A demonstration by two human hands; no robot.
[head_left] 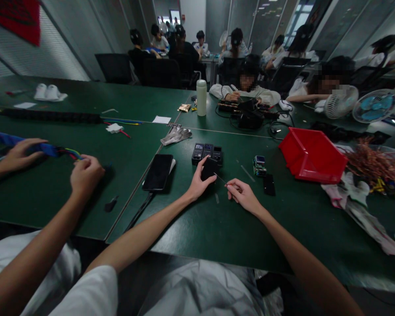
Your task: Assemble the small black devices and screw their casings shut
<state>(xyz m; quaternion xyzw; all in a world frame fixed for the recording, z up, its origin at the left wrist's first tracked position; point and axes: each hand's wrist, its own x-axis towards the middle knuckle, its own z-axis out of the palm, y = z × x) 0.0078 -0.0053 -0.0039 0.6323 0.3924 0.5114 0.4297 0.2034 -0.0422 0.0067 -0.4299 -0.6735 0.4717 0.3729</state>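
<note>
My left hand [199,184] is closed around a small black rectangular case [210,169], tilted just above the table. Between the fingers of my right hand [242,193] is a thin metal tool [220,178], its tip close to the case's near edge; whether they touch, I cannot tell. Right behind the case stand several black boxes with small screens [202,152]. To the right of my hands lie a small circuit board with a display [259,166] and a flat black panel [269,184]. Clear strips [246,171] are scattered around.
A phone [158,172] with a black cable lies left, grey gloves [176,136] and a bottle [201,97] behind. At right are a red bin [311,158], copper wires [371,164] and fans [375,105]. A co-worker's hands [84,173] hold a blue-wrapped cable on the left.
</note>
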